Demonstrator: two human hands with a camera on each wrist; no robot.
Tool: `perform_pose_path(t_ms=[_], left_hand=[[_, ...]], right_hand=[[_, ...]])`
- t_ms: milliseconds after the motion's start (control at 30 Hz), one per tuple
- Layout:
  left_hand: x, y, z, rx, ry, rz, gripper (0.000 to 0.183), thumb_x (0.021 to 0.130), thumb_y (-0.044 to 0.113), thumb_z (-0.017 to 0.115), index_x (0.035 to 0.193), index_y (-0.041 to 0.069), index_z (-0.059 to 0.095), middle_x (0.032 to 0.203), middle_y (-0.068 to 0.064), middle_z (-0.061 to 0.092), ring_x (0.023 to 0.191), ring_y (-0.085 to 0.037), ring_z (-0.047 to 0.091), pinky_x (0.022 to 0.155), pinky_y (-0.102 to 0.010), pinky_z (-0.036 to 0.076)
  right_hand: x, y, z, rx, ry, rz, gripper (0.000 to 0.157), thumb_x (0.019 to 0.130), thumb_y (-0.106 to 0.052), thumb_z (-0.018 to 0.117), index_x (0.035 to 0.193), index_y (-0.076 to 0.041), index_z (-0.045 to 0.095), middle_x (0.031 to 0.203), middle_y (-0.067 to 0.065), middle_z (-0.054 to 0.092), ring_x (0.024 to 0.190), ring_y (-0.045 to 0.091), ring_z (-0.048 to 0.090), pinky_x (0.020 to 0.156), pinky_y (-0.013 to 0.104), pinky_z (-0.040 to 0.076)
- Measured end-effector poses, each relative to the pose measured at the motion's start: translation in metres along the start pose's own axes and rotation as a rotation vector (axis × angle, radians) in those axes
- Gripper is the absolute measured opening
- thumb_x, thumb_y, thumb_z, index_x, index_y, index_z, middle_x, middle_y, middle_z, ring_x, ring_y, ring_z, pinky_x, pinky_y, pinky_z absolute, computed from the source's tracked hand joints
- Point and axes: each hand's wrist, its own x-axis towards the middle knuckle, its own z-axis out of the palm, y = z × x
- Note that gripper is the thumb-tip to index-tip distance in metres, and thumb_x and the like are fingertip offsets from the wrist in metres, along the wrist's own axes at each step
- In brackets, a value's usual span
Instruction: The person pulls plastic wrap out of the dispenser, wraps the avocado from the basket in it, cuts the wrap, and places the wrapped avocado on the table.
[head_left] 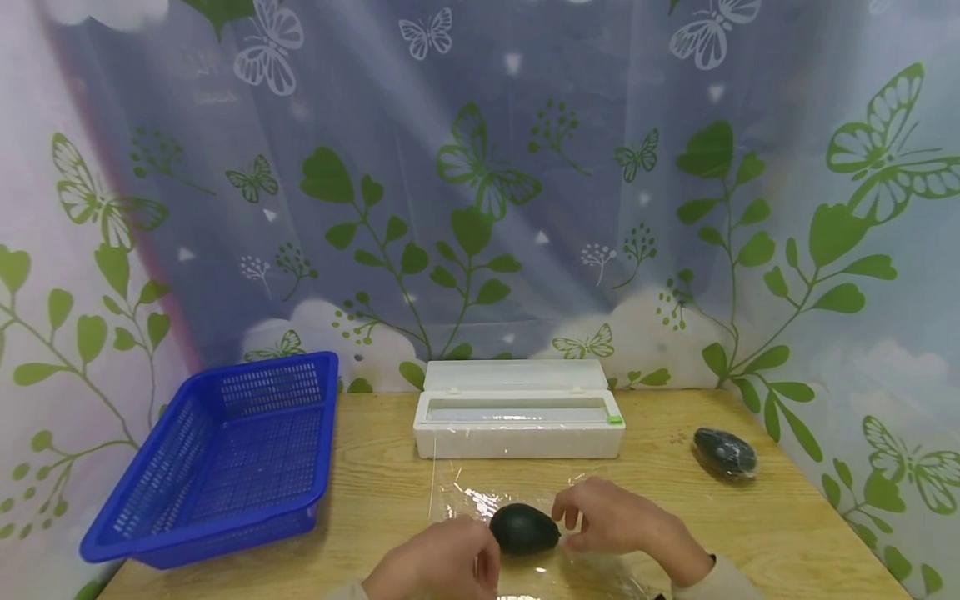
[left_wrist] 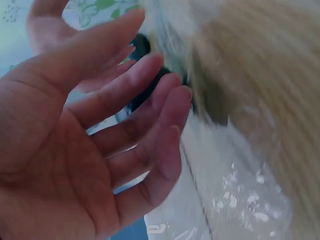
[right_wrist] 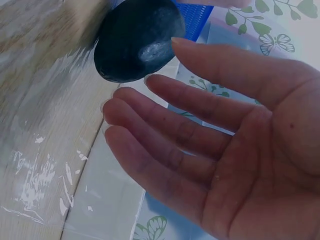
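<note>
A dark green avocado (head_left: 524,529) lies on a sheet of clear cling film (head_left: 459,492) spread over the table in front of the white film dispenser (head_left: 517,440). Just left of the avocado is my left hand (head_left: 442,560), its fingers loosely bent in the left wrist view and holding nothing. On the other side, my right hand (head_left: 611,518) has its fingertips close to the avocado's narrow end. In the right wrist view, the thumb and index tips of that hand sit right at the glossy avocado (right_wrist: 140,42), with the palm bare.
At the left stands a blue plastic basket (head_left: 225,467). A second avocado (head_left: 724,453), wrapped in film, rests near the table's right edge. The dispenser's lid (head_left: 517,375) is raised, with a green slider (head_left: 615,420) at its right end. A patterned curtain (head_left: 480,183) hangs behind.
</note>
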Motion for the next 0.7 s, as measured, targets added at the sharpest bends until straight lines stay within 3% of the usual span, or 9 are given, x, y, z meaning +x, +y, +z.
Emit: perform_pose_path(t_ms=[233,300,367,533,700], left_hand=[[-0.002,0.004,0.007,0.042,-0.101,-0.095,0.014,0.077,0.018,0.084,0.073,0.024,0.073,0.066,0.018,0.059,0.061,0.002,0.055,0.055,-0.020,0.048],[-0.002,0.003,0.006,0.068,-0.126,-0.093,0.012,0.078,0.019,0.083,0.074,0.024,0.073,0.068,0.019,0.060,0.062,0.002,0.055,0.056,-0.020,0.048],[0.000,-0.001,0.004,0.103,-0.144,-0.023,0.010,0.081,0.016,0.080,0.076,0.022,0.074,0.070,0.018,0.062,0.065,0.005,0.055,0.060,-0.015,0.048],[0.005,-0.009,-0.007,0.170,-0.150,0.232,0.012,0.089,0.009,0.072,0.079,0.016,0.073,0.074,0.015,0.066,0.068,0.012,0.051,0.064,-0.004,0.043],[0.005,-0.013,-0.018,0.085,-0.116,0.213,0.016,0.096,0.009,0.066,0.082,0.015,0.067,0.076,0.016,0.059,0.069,0.010,0.049,0.065,-0.007,0.045]], right_hand=[[-0.001,-0.001,0.001,-0.014,0.002,-0.021,0.019,0.085,-0.008,0.080,0.103,-0.006,0.073,0.089,0.002,0.072,0.078,0.007,0.065,0.067,0.020,0.053],[-0.001,-0.002,0.001,-0.006,-0.006,-0.025,0.018,0.086,-0.008,0.079,0.103,-0.006,0.073,0.089,0.002,0.072,0.078,0.006,0.065,0.068,0.020,0.053],[-0.001,-0.003,0.000,0.004,-0.015,-0.032,0.016,0.086,-0.008,0.079,0.102,-0.006,0.073,0.090,0.001,0.073,0.078,0.004,0.064,0.069,0.020,0.053],[-0.001,-0.010,0.002,0.012,-0.045,-0.052,0.010,0.086,-0.006,0.076,0.095,-0.008,0.074,0.087,-0.004,0.072,0.077,-0.002,0.061,0.069,0.017,0.053],[-0.001,-0.018,0.011,0.020,-0.106,-0.041,0.012,0.084,-0.009,0.079,0.095,-0.010,0.074,0.086,-0.007,0.072,0.073,-0.006,0.059,0.067,0.016,0.051]])
